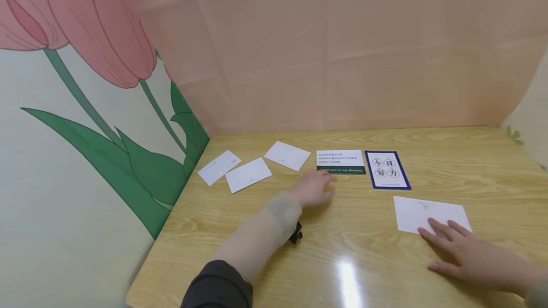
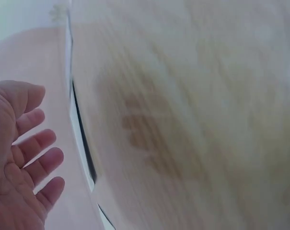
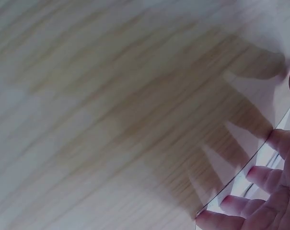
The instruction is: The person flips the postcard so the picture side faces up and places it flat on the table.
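My left hand (image 1: 310,188) reaches over the table, its fingertips right at the lower edge of a white card with printed lines and a green band (image 1: 340,158). In the left wrist view that hand (image 2: 25,158) has its fingers spread and loosely bent, with nothing held. My right hand (image 1: 475,255) lies at the right, fingers extended onto the near edge of a blank-looking white card (image 1: 411,213). The right wrist view shows the fingertips (image 3: 252,175) along that card's edge, thumb apart. Between the two hands, farther back, lies a blue-bordered card (image 1: 388,182) with large characters.
Three white cards lie left of my left hand: one at far left (image 1: 219,168), one beside it (image 1: 248,175), one farther back (image 1: 288,156). The wooden table (image 1: 308,255) meets a pink-covered wall (image 1: 342,61) behind and a tulip-painted wall (image 1: 64,179) at left.
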